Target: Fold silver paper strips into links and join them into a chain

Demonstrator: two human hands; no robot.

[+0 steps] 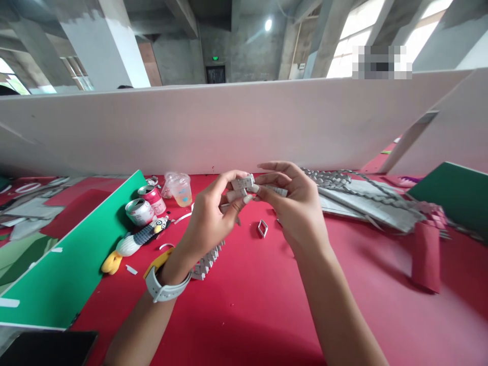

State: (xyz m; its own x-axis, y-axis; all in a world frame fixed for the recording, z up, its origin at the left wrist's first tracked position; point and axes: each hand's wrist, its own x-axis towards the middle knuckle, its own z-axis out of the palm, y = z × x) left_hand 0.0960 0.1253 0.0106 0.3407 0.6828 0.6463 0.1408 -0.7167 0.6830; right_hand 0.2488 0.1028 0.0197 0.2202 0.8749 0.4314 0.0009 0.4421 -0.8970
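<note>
Small folded pieces of printed paper (243,183) are pinched between the thumb and fingers of my left hand (208,216). Close against it, my right hand (303,203) is closed on a narrow printed paper strip (280,191), its thumb meeting the folded pieces; the upper fingers are extended. How the strip and the folds join is hidden by the fingertips. Below my left hand, a zigzag folded-paper chain (208,262) lies on the red table, partly covered by the wrist. A small diamond-shaped paper loop (263,229) rests on the table between my forearms.
To the left stand two drink cans (139,212), a plastic cup (180,189) and a bird-shaped plush toy (133,243), beside a green divider (76,254). Grey braided strands (331,178) lie on papers at right, near a red cylinder (426,256). A white partition (244,127) closes the back.
</note>
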